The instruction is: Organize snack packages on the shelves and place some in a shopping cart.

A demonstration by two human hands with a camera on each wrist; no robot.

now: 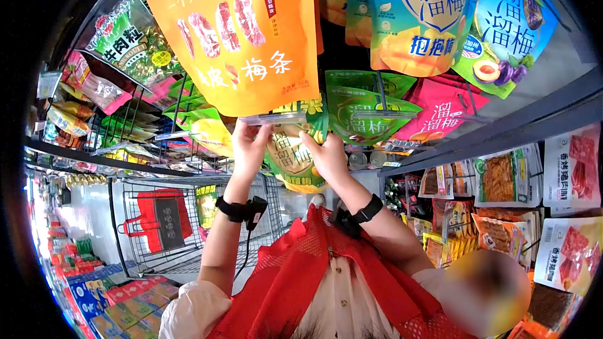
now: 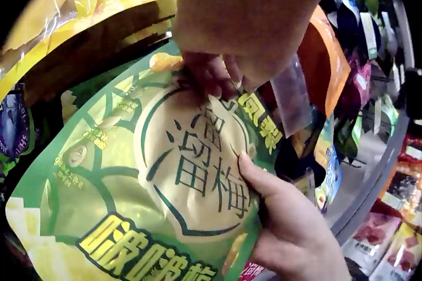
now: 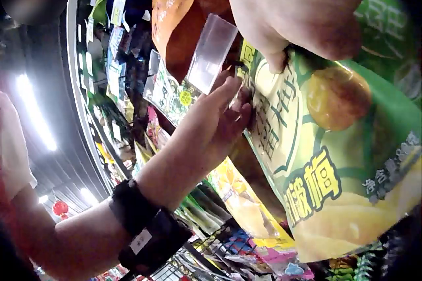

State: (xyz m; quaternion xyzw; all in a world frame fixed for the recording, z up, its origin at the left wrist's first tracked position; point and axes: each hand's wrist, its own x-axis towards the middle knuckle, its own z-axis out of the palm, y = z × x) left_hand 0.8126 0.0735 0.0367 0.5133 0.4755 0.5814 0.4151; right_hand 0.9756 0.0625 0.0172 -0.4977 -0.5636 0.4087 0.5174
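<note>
A green and yellow plum snack bag (image 1: 292,157) stands upright between both hands, below the big orange pouch (image 1: 232,44). My right hand (image 1: 330,158) grips the bag's side edge, its thumb on the printed front, as the left wrist view shows. My left hand (image 1: 250,147) pinches the bag's opposite upper edge with curled fingers, just beside a clear plastic label holder (image 3: 212,50). In the right wrist view, the bag's front (image 3: 343,182) shows a plum picture and large lettering. The bag's back is hidden.
Dark green pouches (image 1: 364,103) and pink pouches (image 1: 443,110) hang from hooks to the right. Blue pouches (image 1: 421,12) are above them. A wire cart (image 1: 201,238) with a red bag (image 1: 154,220) stands lower left. Packaged snacks (image 1: 509,176) fill a right-hand rack.
</note>
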